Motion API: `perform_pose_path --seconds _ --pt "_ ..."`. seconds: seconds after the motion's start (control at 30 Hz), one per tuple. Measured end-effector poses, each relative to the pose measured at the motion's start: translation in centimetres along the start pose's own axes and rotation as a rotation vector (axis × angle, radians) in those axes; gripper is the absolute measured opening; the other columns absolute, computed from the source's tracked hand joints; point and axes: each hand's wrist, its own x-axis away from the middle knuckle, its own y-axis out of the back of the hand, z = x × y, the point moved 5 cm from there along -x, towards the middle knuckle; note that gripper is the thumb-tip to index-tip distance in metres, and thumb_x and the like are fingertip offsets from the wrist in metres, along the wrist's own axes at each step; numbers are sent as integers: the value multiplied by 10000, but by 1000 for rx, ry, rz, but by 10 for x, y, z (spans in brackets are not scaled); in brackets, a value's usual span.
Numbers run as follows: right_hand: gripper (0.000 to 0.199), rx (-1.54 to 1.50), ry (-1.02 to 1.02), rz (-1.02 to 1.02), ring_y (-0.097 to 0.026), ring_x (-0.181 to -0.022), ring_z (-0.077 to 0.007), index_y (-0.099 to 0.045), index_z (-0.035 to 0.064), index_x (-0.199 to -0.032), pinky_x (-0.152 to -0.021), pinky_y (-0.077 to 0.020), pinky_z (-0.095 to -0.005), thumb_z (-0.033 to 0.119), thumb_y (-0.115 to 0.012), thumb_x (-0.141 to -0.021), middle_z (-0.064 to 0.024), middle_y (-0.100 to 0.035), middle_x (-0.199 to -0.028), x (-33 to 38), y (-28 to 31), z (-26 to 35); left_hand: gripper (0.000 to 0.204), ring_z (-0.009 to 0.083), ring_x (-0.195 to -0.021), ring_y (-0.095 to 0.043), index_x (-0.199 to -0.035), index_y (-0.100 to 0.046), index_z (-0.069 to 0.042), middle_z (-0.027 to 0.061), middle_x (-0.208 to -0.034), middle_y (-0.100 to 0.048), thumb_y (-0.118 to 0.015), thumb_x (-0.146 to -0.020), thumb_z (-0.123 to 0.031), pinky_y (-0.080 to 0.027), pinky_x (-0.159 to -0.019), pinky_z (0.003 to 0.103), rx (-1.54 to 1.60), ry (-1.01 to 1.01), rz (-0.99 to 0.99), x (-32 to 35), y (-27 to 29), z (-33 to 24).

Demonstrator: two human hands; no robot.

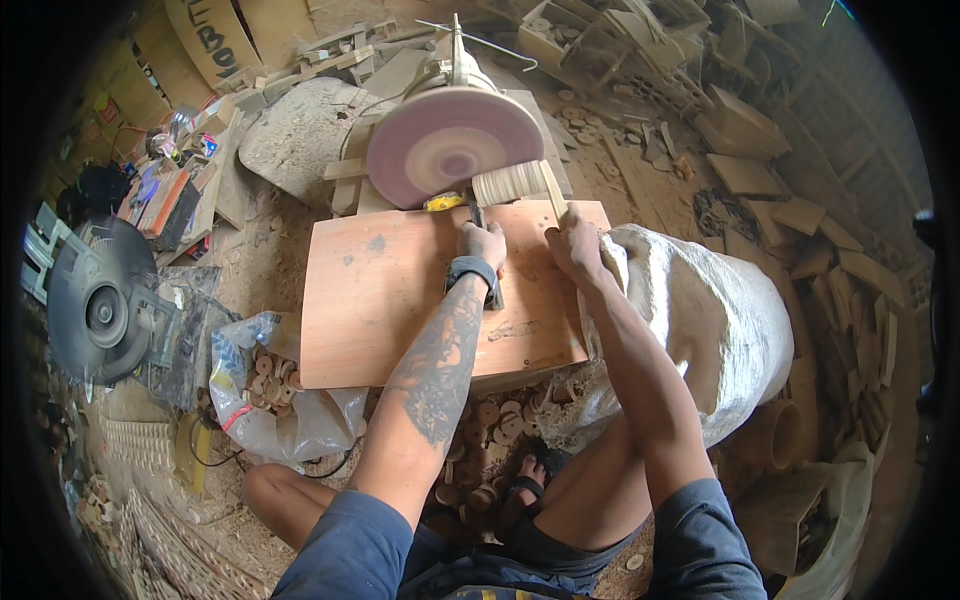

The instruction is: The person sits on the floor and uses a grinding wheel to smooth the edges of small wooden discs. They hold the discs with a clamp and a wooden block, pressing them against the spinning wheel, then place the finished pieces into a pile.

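My feed shows a smooth, matt wooden bench [375, 310] mid-frame, ridged wooden discs [510, 183] above, a glossy plastic bag [325, 415] lower left.

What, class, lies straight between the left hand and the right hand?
Only bare wooden board lies between the left hand and the right hand in the head view; the ridged wooden roll is farther up the picture.

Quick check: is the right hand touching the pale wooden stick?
Touching. The head view shows the right hand with its fingers closed on the lower end of the pale wooden stick.
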Motion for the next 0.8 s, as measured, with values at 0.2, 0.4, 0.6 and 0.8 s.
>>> perform_pose_path --seconds 0.2,0.4,0.6,0.8 --pt "331 13 -19 19 -629 -831 -488 -506 -13 -1018 -774 -493 -518 168 -625 -767 -305 -651 -832 -1 0 -1 331 262 -394 -593 -1030 -521 64 150 -645 -629 -573 -930 -247 -454 -327 370 1 -7 15 -5 -2 3" --pt "353 7 -34 35 -631 -850 -487 -506 -20 -1042 -788 -491 -519 169 -629 -770 -310 -653 -848 -1 0 0 315 269 -405 -602 -1032 -524 58 159 -674 -637 -583 -924 -231 -461 -332 371 1 -12 16 -6 -2 3" --pt "356 -3 -36 31 -629 -849 -488 -509 -20 -1048 -787 -491 -520 168 -627 -770 -310 -652 -851 -1 0 -1 320 269 -401 -599 -1036 -524 58 156 -671 -638 -572 -928 -239 -462 -332 367 -10 -3 -5 -6 -2 3" --pt "330 19 17 -9 -628 -827 -487 -514 -17 -1021 -772 -491 -527 166 -622 -769 -301 -651 -830 -4 -3 -5 325 265 -387 -593 -1019 -521 66 154 -632 -628 -561 -930 -243 -456 -330 367 -13 -12 17 -1 -1 -1"
